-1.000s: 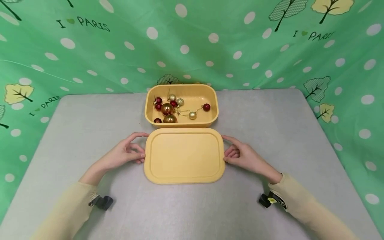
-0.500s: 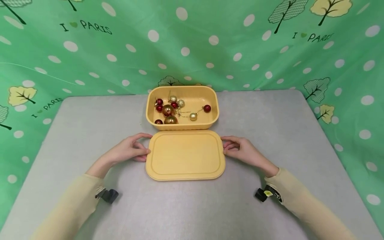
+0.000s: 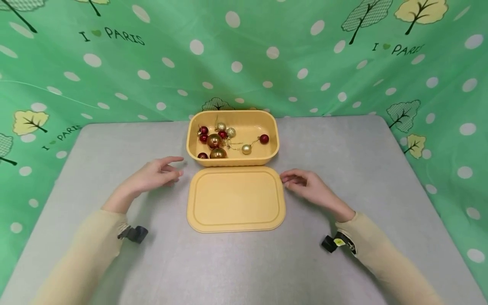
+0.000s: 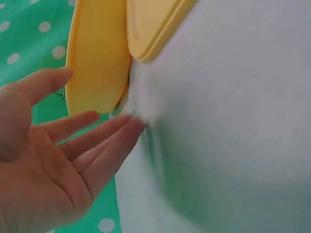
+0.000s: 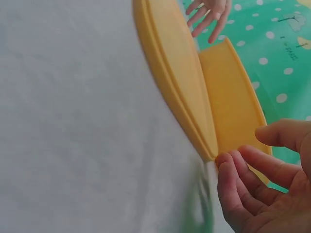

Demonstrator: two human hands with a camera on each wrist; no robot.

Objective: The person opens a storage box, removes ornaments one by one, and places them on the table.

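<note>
A flat yellow lid point(image 3: 236, 199) with rounded corners lies on the table, just in front of a matching yellow box point(image 3: 263, 123). Inside the box are several Christmas baubles, among them a large gold bauble point(image 3: 214, 141), a dark red bauble point(image 3: 264, 139) and a small gold bauble point(image 3: 246, 149). To the left of the lid, my left hand point(image 3: 156, 174) is apart from it, fingers loosely extended and holding nothing. My right hand point(image 3: 310, 188) is at the lid's upper right corner, fingertips right by the edge and loosely bent. In the right wrist view, its thumb stands away from the fingers point(image 5: 233, 170).
The grey table point(image 3: 244, 271) backs onto a green polka-dot cloth point(image 3: 236, 51) that also hangs along both sides. The box stands at the table's far edge, close to the cloth. A dark wrist camera point(image 3: 133, 234) sits on the left sleeve, another camera point(image 3: 331, 243) on the right.
My left hand has let go of the lid's left edge and moved away to the left and up. The right hand's fingers have loosened and shifted up to the lid's corner.
</note>
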